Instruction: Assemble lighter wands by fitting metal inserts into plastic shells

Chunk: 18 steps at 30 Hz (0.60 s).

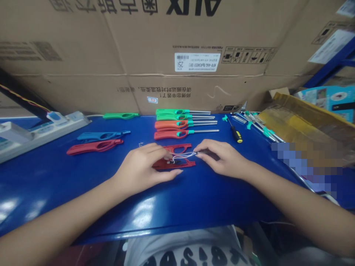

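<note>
A red plastic lighter shell (177, 162) lies open on the blue table (194, 192), with a white wire (181, 156) looping over it. My left hand (144, 166) is closed over the shell's left end, fingers pressed on it. My right hand (222, 157) pinches a thin dark metal tube at the shell's right end, where the wire leads. A second red shell half (179, 148) lies just behind the first.
Finished red, orange and green lighters (180, 123) lie in a row behind. Blue (100, 136), red (93, 147) and green (120, 115) shells sit to the left, beside a power strip (33, 133). A screwdriver (234, 132) and loose metal tubes (260, 125) lie right. Cardboard boxes (166, 55) wall the back.
</note>
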### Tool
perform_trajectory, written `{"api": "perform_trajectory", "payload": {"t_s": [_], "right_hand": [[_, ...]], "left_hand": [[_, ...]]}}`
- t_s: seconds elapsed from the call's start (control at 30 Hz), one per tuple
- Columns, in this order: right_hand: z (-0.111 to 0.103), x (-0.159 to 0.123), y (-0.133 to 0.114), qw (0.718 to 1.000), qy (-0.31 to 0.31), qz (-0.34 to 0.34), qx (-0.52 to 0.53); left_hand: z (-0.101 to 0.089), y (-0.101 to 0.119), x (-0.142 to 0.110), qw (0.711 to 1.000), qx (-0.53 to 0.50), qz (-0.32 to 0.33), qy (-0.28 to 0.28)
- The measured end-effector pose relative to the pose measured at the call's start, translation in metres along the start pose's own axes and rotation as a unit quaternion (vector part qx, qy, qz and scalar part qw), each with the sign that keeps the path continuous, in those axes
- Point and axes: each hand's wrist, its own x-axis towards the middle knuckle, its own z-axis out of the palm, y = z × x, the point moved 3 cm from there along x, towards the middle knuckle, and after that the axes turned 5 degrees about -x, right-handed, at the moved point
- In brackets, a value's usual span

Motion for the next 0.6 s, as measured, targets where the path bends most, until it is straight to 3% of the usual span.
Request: {"api": "perform_trajectory", "payload": {"t_s": [0.2, 0.37, 0.5, 0.6], "right_hand": [[-0.0026, -0.0007, -0.0080, 0.996, 0.044, -0.063, -0.048], [-0.0054, 0.0003, -0.0102, 0.990, 0.042, -0.121, -0.064], [-0.0062, 0.0010, -0.0090, 0.992, 0.031, -0.113, -0.051], [-0.0050, 0.0015, -0.0055, 0.997, 0.022, -0.069, -0.031]], "left_hand": [[0.0036, 0.0003, -0.0008, 0.999, 0.011, 0.001, -0.032], [0.0040, -0.0005, -0.0013, 0.999, 0.024, 0.019, -0.037], [0.0049, -0.0009, -0.0019, 0.998, 0.033, 0.036, -0.043], [0.0042, -0.0008, -0.0016, 0.998, 0.047, 0.046, -0.026]]}}
